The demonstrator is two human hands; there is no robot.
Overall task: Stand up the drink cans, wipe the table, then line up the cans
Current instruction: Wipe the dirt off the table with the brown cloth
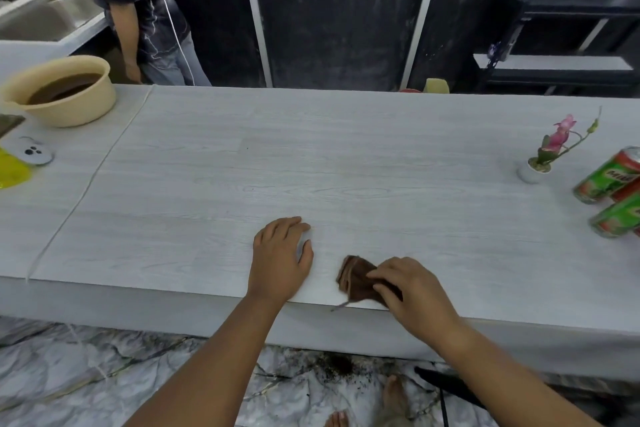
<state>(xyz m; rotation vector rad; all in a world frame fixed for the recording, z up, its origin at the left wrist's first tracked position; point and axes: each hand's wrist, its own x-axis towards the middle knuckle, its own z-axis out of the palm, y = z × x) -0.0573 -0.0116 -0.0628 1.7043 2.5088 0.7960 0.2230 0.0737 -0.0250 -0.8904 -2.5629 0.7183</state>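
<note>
Left hand (282, 255): lay flat on the table (311, 166), fingers spread, holding nothing.
Right hand (414, 288): fingers pinched brown cloth (356, 279).
Cans (606, 180): stood far right.

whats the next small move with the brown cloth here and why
Probably sweep the brown cloth away from the near edge, across the table. The right hand already presses it down there, the left hand rests flat beside it, and the cans stand upright at the far right, so wiping looks like the step in hand.
</note>
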